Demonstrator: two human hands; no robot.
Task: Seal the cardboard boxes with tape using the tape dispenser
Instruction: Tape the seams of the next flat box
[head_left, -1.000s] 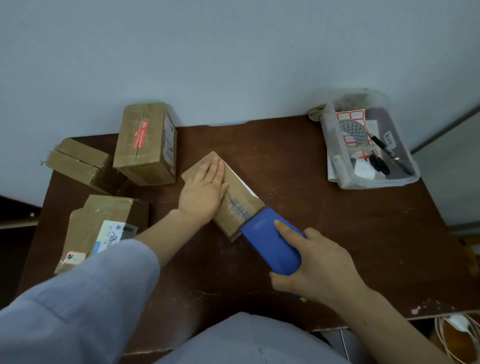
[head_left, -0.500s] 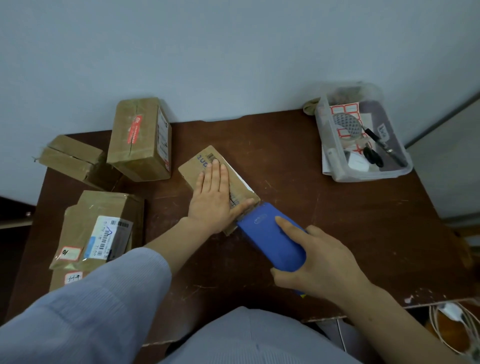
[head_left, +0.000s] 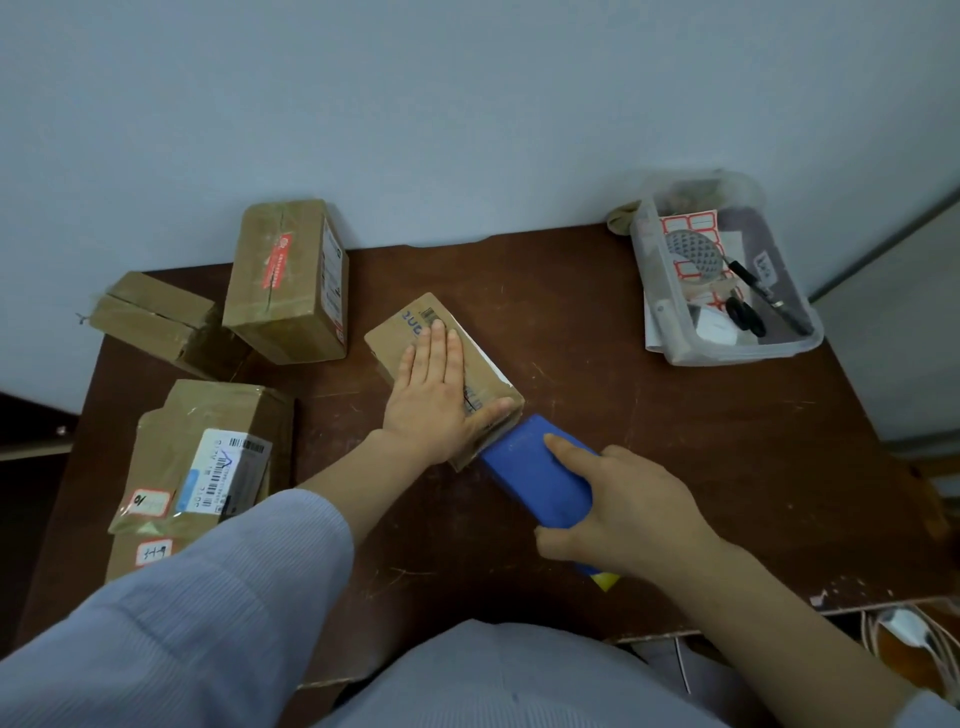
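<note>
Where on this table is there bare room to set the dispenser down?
Bare wood lies right of the center box, between it and the clear bin, and ahead of the right hand. The left side is crowded with stacked boxes.

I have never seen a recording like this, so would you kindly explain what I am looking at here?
There is no machine: a camera on a person's head looks down at their two bare hands over a brown table. The left hand lies flat on a small cardboard box. The right hand grips a blue tape dispenser at that box's near end. Three more cardboard boxes lie to the left, and a clear plastic tub of labels and pens sits at the far right.
</note>
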